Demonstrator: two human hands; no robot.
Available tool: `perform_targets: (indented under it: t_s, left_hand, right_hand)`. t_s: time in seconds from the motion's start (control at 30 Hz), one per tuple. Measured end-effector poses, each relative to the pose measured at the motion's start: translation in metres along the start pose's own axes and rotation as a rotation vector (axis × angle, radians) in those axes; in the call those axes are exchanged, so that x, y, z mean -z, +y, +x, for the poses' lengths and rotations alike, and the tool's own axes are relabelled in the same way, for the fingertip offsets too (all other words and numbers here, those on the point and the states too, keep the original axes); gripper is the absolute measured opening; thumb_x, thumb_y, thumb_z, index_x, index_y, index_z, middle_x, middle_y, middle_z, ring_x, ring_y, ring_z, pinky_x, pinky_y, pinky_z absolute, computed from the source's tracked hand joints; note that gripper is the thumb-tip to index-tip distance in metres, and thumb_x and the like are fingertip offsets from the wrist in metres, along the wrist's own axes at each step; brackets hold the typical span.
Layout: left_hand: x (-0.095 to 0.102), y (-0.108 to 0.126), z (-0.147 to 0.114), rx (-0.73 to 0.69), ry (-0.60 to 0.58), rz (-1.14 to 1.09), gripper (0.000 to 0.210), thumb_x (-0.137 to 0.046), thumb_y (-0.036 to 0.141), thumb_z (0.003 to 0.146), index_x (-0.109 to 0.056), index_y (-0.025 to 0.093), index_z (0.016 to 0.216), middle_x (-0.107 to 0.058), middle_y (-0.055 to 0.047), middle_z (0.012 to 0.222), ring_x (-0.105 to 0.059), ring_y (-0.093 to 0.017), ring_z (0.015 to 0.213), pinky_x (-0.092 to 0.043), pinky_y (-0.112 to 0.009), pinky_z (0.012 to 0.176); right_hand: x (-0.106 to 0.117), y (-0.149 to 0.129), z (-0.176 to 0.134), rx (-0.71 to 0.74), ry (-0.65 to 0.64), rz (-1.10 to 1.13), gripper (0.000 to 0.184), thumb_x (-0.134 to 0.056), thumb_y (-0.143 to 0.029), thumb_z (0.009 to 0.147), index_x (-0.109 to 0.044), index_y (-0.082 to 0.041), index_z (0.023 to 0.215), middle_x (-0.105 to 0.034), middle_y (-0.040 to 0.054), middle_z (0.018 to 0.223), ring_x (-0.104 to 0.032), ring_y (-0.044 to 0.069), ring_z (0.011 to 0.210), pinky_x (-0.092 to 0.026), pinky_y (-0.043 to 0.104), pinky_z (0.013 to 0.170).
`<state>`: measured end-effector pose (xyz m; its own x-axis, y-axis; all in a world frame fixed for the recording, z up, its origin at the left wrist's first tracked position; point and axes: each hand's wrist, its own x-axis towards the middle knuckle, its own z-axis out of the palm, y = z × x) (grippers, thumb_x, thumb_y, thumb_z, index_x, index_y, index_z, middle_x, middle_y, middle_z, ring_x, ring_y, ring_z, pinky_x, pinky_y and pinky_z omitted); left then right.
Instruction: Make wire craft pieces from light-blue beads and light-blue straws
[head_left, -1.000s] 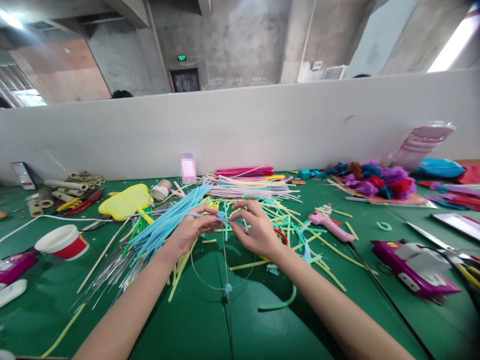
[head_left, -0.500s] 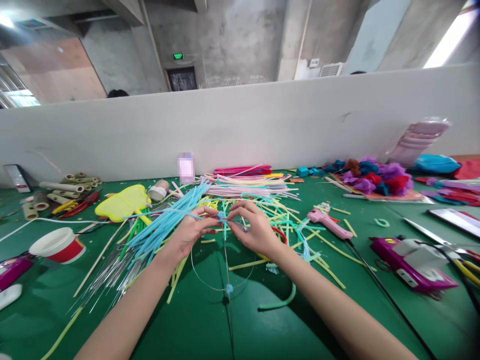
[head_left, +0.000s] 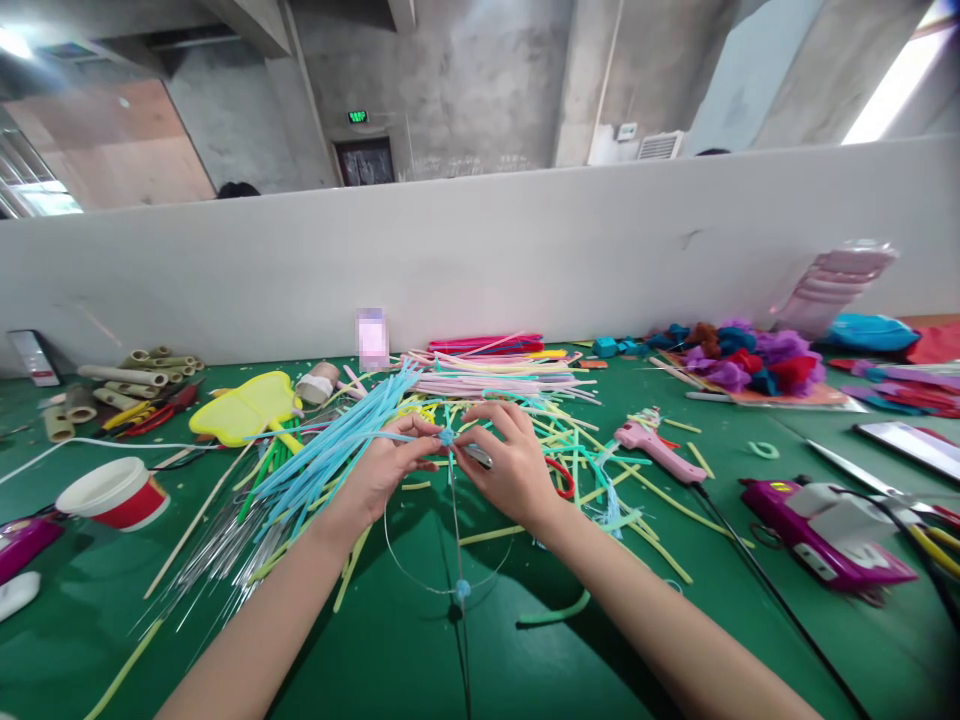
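A thin wire ring (head_left: pixel 411 573) with a straight wire (head_left: pixel 457 530) running down it hangs between my hands. One small light-blue knot (head_left: pixel 463 590) sits low on it, and another blue knot (head_left: pixel 446 438) lies between my fingertips at the top. My left hand (head_left: pixel 386 468) is closed, pinching a light-blue strip (head_left: pixel 379 435) beside the upper knot. From the other side, my right hand (head_left: pixel 510 465) is closed with its thumb and fingers at that knot. A small silver metal piece (head_left: pixel 478 456) shows under the right fingers; its kind is unclear.
A bundle of blue strips (head_left: pixel 337 440) and bare wires (head_left: pixel 217 550) lie left, near a yellow fan-shaped piece (head_left: pixel 247 408) and a paper cup (head_left: pixel 112 492). At right are a pink glue gun (head_left: pixel 660 450), its black cord, a purple power strip (head_left: pixel 817 535) and scissors (head_left: pixel 855 465). A white partition (head_left: pixel 480 260) stands behind.
Both hands have shifted slightly right and closer around the upper blue knot. The wire ring and its lower knot have moved a little right and down in view.
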<state>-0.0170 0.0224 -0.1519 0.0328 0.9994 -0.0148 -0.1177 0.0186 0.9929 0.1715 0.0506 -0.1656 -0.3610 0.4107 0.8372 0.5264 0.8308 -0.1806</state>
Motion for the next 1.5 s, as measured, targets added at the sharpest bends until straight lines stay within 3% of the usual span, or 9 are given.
perform_targets:
  t_s: [0.17, 0.47, 0.7, 0.8, 1.0, 1.13, 1.3, 1.5]
  left_hand:
    - [-0.001, 0.004, -0.002, 0.012, -0.026, -0.024, 0.034, -0.081, 0.042, 0.076, -0.056, 0.020, 0.082, -0.067, 0.002, 0.080, -0.072, -0.021, 0.084, -0.053, -0.027, 0.066]
    - [0.001, 0.006, -0.004, -0.001, -0.033, 0.046, 0.031, -0.084, 0.036, 0.073, -0.061, 0.020, 0.085, -0.067, -0.001, 0.085, -0.071, -0.021, 0.086, -0.054, -0.029, 0.071]
    - [0.006, 0.010, -0.001, -0.225, 0.016, 0.343, 0.032, -0.080, 0.042, 0.076, -0.067, 0.020, 0.096, -0.069, -0.005, 0.103, -0.067, -0.023, 0.097, -0.053, -0.030, 0.073]
    - [0.008, 0.011, 0.000, -0.307, -0.021, 0.375, 0.027, -0.082, 0.037, 0.074, -0.067, 0.020, 0.087, -0.071, -0.007, 0.104, -0.067, -0.025, 0.102, -0.054, -0.035, 0.083]
    - [0.012, 0.012, 0.002, -0.537, 0.034, 0.509, 0.014, -0.083, 0.030, 0.073, -0.074, 0.019, 0.073, -0.074, -0.010, 0.104, -0.068, -0.027, 0.106, -0.050, -0.041, 0.097]
    - [0.013, 0.012, 0.000, -0.490, 0.003, 0.440, 0.016, -0.083, 0.029, 0.073, -0.072, 0.019, 0.068, -0.076, -0.009, 0.102, -0.071, -0.027, 0.100, -0.054, -0.042, 0.091]
    - [0.011, 0.013, -0.004, -0.365, -0.074, 0.321, 0.019, -0.083, 0.030, 0.075, -0.069, 0.019, 0.068, -0.076, -0.010, 0.113, -0.069, -0.030, 0.112, -0.054, -0.043, 0.094]
    - [0.012, 0.012, -0.003, -0.290, -0.049, 0.218, 0.023, -0.085, 0.033, 0.073, -0.067, 0.018, 0.070, -0.078, -0.011, 0.108, -0.071, -0.031, 0.107, -0.056, -0.044, 0.091]
  right_hand:
    - [0.001, -0.002, 0.000, 0.085, 0.045, -0.021, 0.009, -0.063, -0.018, 0.092, -0.067, -0.024, 0.087, -0.069, 0.0072, 0.107, -0.056, 0.026, 0.111, -0.049, 0.043, 0.093]
    - [0.003, -0.003, 0.000, 0.140, 0.035, -0.061, 0.008, -0.065, -0.015, 0.090, -0.067, -0.022, 0.086, -0.070, 0.0093, 0.109, -0.056, 0.029, 0.114, -0.050, 0.045, 0.093]
    - [0.003, 0.000, 0.001, 0.087, 0.029, -0.008, 0.008, -0.065, -0.016, 0.092, -0.069, -0.022, 0.088, -0.069, 0.0084, 0.105, -0.055, 0.027, 0.112, -0.049, 0.044, 0.096]
    - [0.003, 0.001, 0.001, 0.058, 0.039, -0.002, 0.008, -0.065, -0.018, 0.092, -0.069, -0.023, 0.087, -0.069, 0.0071, 0.101, -0.056, 0.026, 0.111, -0.048, 0.044, 0.095]
    - [0.005, 0.002, 0.002, 0.045, 0.039, -0.003, 0.010, -0.064, -0.017, 0.093, -0.067, -0.023, 0.085, -0.071, 0.0066, 0.098, -0.055, 0.026, 0.112, -0.046, 0.043, 0.095]
    - [0.008, 0.003, 0.003, 0.027, 0.007, -0.015, 0.014, -0.063, -0.013, 0.092, -0.065, -0.022, 0.081, -0.072, 0.0036, 0.091, -0.054, 0.027, 0.114, -0.040, 0.044, 0.095]
    - [0.011, 0.003, 0.003, 0.049, 0.010, -0.070, 0.018, -0.061, -0.013, 0.094, -0.065, -0.022, 0.078, -0.073, 0.0009, 0.087, -0.054, 0.027, 0.111, -0.033, 0.045, 0.095]
    - [0.012, 0.007, 0.005, 0.041, 0.035, 0.029, 0.008, -0.068, -0.020, 0.092, -0.070, -0.025, 0.085, -0.073, 0.0017, 0.096, -0.054, 0.026, 0.109, -0.041, 0.042, 0.094]
